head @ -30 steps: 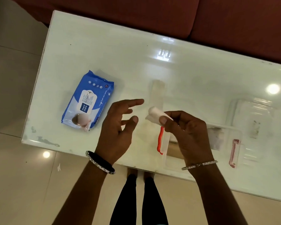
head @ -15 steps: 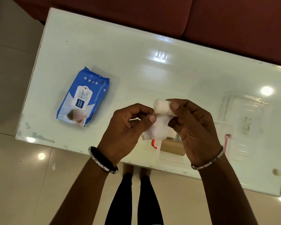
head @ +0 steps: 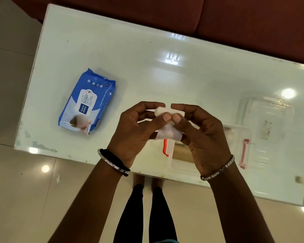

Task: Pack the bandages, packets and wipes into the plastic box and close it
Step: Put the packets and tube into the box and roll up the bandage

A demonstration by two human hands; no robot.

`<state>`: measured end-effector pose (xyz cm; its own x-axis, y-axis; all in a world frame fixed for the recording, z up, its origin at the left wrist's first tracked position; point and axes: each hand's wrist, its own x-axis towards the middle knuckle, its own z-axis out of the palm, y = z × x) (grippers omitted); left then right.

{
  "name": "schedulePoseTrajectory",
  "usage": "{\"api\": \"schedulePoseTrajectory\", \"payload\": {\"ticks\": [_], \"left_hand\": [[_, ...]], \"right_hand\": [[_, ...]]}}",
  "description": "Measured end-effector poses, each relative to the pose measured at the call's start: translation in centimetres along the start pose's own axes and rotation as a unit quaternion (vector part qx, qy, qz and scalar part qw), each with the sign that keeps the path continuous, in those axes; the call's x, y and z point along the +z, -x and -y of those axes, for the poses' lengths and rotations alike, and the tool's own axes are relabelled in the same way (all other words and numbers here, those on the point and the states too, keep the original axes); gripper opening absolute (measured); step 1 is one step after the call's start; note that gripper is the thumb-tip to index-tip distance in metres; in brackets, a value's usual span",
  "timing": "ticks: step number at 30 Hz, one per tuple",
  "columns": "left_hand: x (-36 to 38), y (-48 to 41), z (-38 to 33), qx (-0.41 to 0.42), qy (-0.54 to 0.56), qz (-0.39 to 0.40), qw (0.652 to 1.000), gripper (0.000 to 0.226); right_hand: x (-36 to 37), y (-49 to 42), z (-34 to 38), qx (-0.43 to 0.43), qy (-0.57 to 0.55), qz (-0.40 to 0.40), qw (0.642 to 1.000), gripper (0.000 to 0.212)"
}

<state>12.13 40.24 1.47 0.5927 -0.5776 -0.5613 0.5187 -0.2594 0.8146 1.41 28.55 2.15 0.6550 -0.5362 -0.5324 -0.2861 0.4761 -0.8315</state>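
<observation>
Both my hands hold a white gauze bandage roll [head: 168, 133] above the near edge of the table. My left hand [head: 139, 128] pinches its left end and my right hand [head: 203, 135] grips its right end; a loose strip of gauze hangs below the thumbs. Under my hands stands the clear plastic box [head: 181, 163] with an orange clip on its left side and a pink clip on its right; something brown lies inside it. A blue pack of wet wipes [head: 87, 101] lies flat on the table to the left.
The glass-topped table [head: 147, 67] has a clear plastic lid [head: 267, 116] lying at the right, beyond the box. A dark red sofa [head: 218, 18] runs behind the table. My legs and the tiled floor show below the near edge.
My left hand came over and took hold of the bandage that my right hand held alone. Both hands lifted and turned the roll, and a strip of gauze now hangs loose.
</observation>
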Motion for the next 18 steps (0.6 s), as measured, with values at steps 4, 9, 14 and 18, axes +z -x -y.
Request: {"api": "schedulePoseTrajectory", "payload": {"ticks": [4, 9, 14, 18], "left_hand": [[-0.2, 0.0, 0.4, -0.021, 0.064, 0.006, 0.998, 0.039], [-1.0, 0.2, 0.8, -0.036, 0.085, -0.008, 0.996, 0.034], [-1.7, 0.3, 1.3, -0.018, 0.065, -0.011, 0.998, 0.035], [-2.0, 0.3, 1.5, -0.019, 0.061, -0.02, 0.998, 0.053]], "right_hand": [[-0.4, -0.2, -0.2, 0.001, -0.016, 0.01, 1.0, 0.033], [-0.2, -0.2, -0.9, 0.005, -0.012, 0.025, 1.0, 0.034], [0.3, -0.1, -1.4, 0.029, -0.042, 0.025, 0.998, 0.04], [0.6, -0.4, -1.6, 0.059, -0.025, -0.012, 0.998, 0.042]]}}
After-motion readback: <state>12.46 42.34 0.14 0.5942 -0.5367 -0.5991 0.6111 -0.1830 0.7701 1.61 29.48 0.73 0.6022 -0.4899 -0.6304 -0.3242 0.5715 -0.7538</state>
